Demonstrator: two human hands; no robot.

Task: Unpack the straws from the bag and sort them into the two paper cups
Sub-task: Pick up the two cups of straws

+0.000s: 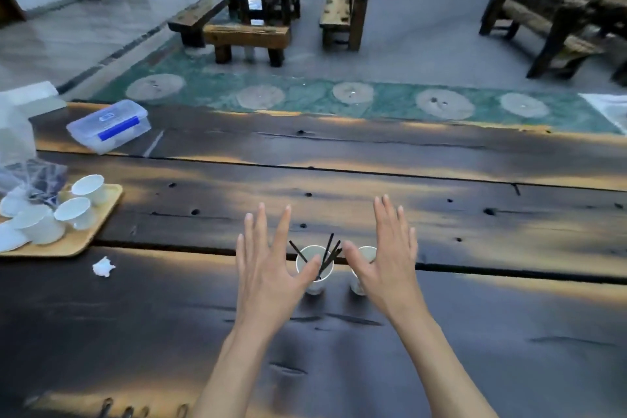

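Two white paper cups stand side by side on the dark wooden table (pixel 475 248). The left cup (pixel 315 283) holds several black straws (pixel 329 253) that lean out of its rim. The right cup (pixel 367 253) is largely hidden behind my right hand, so I cannot tell what it holds. My left hand (pixel 268 265) hovers flat with fingers spread, its thumb over the left cup's rim. My right hand (pixel 385 254) is also spread flat, with its thumb across the right cup. Neither hand holds anything. A crumpled clear plastic bag (pixel 30 180) lies at the far left.
A wooden tray (pixel 84 237) with several white teacups (pixel 73 210) sits at the left. A clear plastic box with a blue clip (pixel 108 125) lies behind it. A small scrap of white paper (pixel 103 267) lies on the table left of my hands.
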